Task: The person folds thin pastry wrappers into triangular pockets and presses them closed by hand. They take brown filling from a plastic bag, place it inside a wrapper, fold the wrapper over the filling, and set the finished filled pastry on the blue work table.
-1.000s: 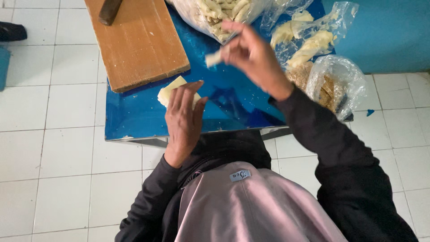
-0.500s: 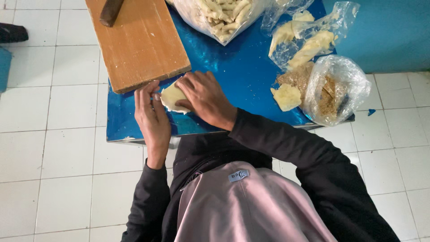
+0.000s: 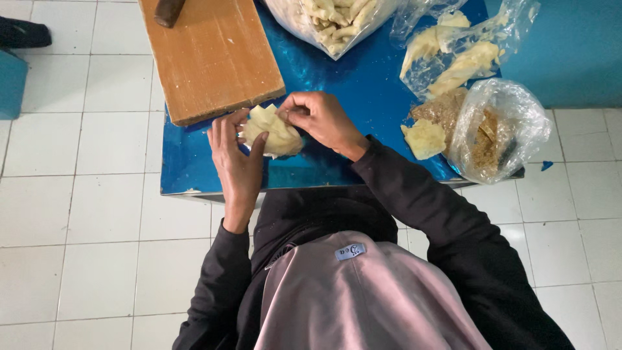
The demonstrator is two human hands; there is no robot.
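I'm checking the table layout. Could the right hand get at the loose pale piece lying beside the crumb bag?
Probably yes: the right hand is at the dough wrapper, and bare blue table lies between it and the pale piece.

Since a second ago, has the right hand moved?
Yes. The right hand came down from over the bags to the pale wrapper beside the wooden board.

I saw a pale yellow sheet of dough (image 3: 272, 131), soft and creased, folded up into a loose, roughly square bundle with one corner pointing away from me. It rested on the shiny blue counter (image 3: 363, 84), just beside the near edge of the wooden board (image 3: 210, 55). The left hand (image 3: 234, 159) cupped its left side with fingers spread, and the right hand (image 3: 321, 120) pinched its upper right edge. I could not tell what was folded inside.
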